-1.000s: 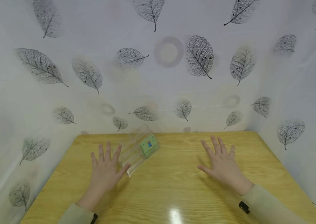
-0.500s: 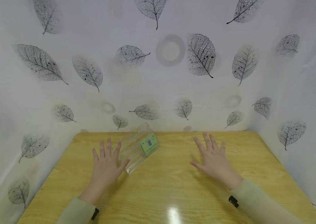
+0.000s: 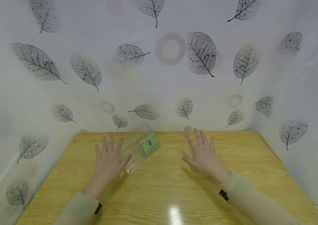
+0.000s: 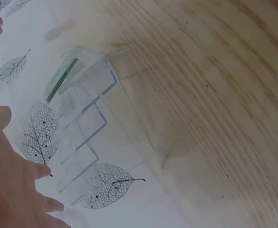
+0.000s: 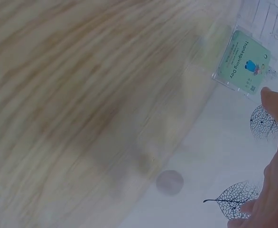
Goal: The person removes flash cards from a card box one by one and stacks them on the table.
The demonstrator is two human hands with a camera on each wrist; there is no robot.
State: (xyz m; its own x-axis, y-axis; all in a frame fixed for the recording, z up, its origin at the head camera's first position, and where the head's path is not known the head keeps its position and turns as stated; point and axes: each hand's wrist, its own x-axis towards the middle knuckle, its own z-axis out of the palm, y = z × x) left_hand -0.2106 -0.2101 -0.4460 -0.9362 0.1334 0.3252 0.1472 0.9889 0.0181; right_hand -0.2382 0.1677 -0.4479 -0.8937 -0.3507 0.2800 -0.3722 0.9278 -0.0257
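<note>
A clear tiered card holder (image 3: 134, 155) stands on the wooden table, tilted across the left of centre in the head view. Green cards (image 3: 149, 144) sit in one tier at its right end; the front one reads "Thanksgiving Day" in the right wrist view. In the left wrist view the stepped side of the holder shows, with the cards (image 4: 61, 80) seen edge-on as a small stack. My left hand (image 3: 108, 164) is spread just left of the holder, its thumb overlapping the near end. My right hand (image 3: 206, 158), fingers also spread and holding nothing, hovers right of the cards.
The wooden table (image 3: 164, 187) ends at a white leaf-print curtain (image 3: 159, 81) that encloses the back and both sides. A bright light reflection lies near the table's front. Each sleeve bears a small black clip at the wrist.
My right hand has moved left and slightly farther forward, closer to the card holder. My left hand has shifted a little forward and right. The holder and cards stay in place.
</note>
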